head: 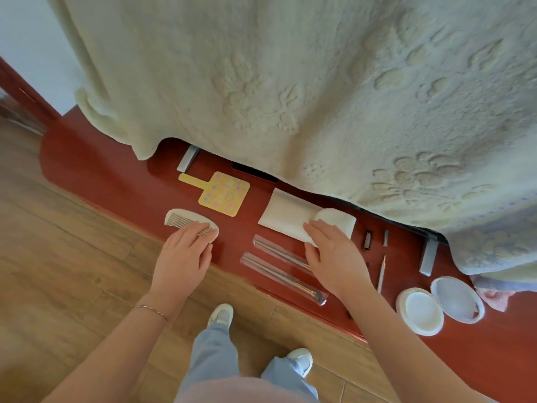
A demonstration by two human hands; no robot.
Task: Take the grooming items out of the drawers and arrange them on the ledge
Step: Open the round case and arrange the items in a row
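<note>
On the red ledge (101, 170) lie a white comb (181, 219), a yellow square hand mirror (220, 193), a folded white cloth (286, 215), two brushes in clear sleeves (279, 270), a small dark tube (368, 240), a thin pencil-like stick (381, 271) and an open white round compact (440, 303). My left hand (186, 251) rests flat on the comb's right end. My right hand (331, 254) presses its fingers on the white cloth's right part and covers the upper brush sleeve's end.
A cream embossed blanket (319, 82) hangs over the bed and over the ledge's back edge. Two grey metal handles (188, 158) (428, 257) stick out from the ledge. Wooden floor (58, 271) and my feet lie below.
</note>
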